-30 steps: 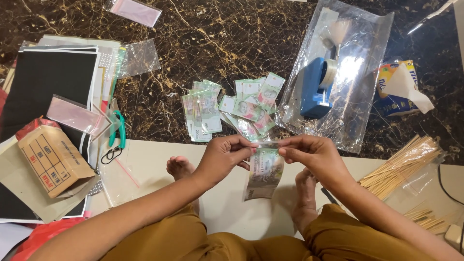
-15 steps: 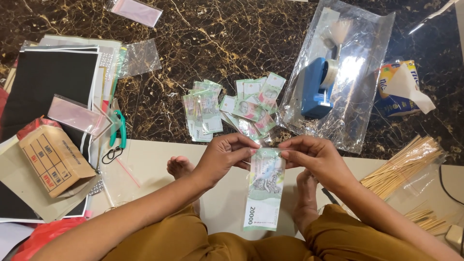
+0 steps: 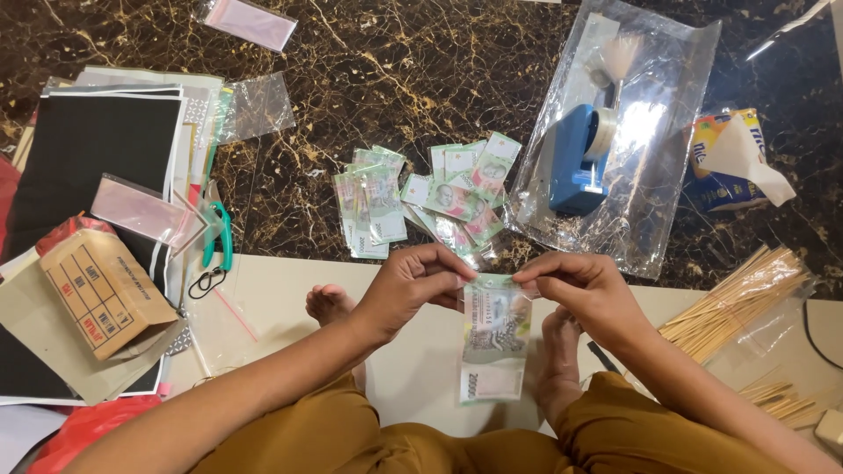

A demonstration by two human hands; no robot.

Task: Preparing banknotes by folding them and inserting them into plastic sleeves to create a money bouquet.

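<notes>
Between fingertips: green banknote (image 3: pixel 494 338), top edge pinched, hung vertically below.
Left hand (image 3: pixel 413 285): fingers pressed on note's left corner.
Right hand (image 3: pixel 584 290): right corner pinched.
Beyond fingers: banknote pile (image 3: pixel 421 197), blue tape dispenser (image 3: pixel 575 167).

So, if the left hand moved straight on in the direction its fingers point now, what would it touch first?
The left hand points right, across the top edge of the banknote it pinches. It would most likely meet the right hand first, whose fingertips grip the same edge just opposite.
</notes>
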